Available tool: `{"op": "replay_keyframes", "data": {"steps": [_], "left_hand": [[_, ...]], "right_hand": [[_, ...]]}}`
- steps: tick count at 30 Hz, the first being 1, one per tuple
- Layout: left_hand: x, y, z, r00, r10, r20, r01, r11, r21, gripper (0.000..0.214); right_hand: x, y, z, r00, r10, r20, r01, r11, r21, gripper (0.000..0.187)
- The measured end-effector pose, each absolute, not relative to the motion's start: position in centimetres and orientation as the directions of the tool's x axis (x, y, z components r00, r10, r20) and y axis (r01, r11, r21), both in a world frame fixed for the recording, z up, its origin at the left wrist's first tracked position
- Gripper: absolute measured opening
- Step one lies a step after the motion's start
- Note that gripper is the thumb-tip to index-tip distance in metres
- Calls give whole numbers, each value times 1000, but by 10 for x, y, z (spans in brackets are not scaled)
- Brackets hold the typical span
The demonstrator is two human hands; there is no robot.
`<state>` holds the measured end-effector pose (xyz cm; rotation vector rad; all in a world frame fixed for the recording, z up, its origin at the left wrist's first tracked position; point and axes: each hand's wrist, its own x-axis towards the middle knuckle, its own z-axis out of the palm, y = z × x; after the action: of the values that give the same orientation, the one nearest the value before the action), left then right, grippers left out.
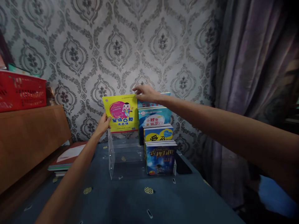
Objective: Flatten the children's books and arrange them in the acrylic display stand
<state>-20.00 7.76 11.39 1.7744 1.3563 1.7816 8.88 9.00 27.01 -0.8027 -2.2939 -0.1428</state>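
Observation:
A yellow children's book [121,114] with a pink circle on its cover stands upright at the back of a clear acrylic rack [112,155]. My left hand [103,123] grips its lower left edge. My right hand [146,92] reaches over and pinches its top right corner. To the right in the rack stand three more books in stepped rows: a light blue one [154,116], a yellow-and-blue one [158,133] and a dark blue one [160,157] at the front.
The rack stands on a blue patterned tablecloth [144,199]. A stack of flat books [67,158] lies at the left beside a wooden cabinet [28,140] carrying a red basket [22,90]. Patterned wall behind, a grey curtain [247,77] on the right.

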Motion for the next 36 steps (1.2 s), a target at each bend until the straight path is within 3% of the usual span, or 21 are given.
{"op": "replay_keyframes", "data": {"steps": [5, 14, 26, 36], "left_hand": [[-200, 79, 113, -217, 749, 626, 407, -513, 755, 19], [-200, 79, 113, -207, 758, 618, 388, -516, 763, 19], [-198, 81, 110, -209, 761, 615, 400, -507, 764, 25], [-202, 83, 106, -215, 761, 611, 448, -479, 755, 25]], "right_hand": [[86, 87, 275, -539, 572, 618, 565, 790, -238, 44], [86, 86, 274, -563, 539, 626, 540, 814, -214, 33], [87, 85, 275, -591, 497, 635, 562, 819, -118, 39], [88, 81, 273, -580, 510, 636, 546, 822, -162, 36]]}}
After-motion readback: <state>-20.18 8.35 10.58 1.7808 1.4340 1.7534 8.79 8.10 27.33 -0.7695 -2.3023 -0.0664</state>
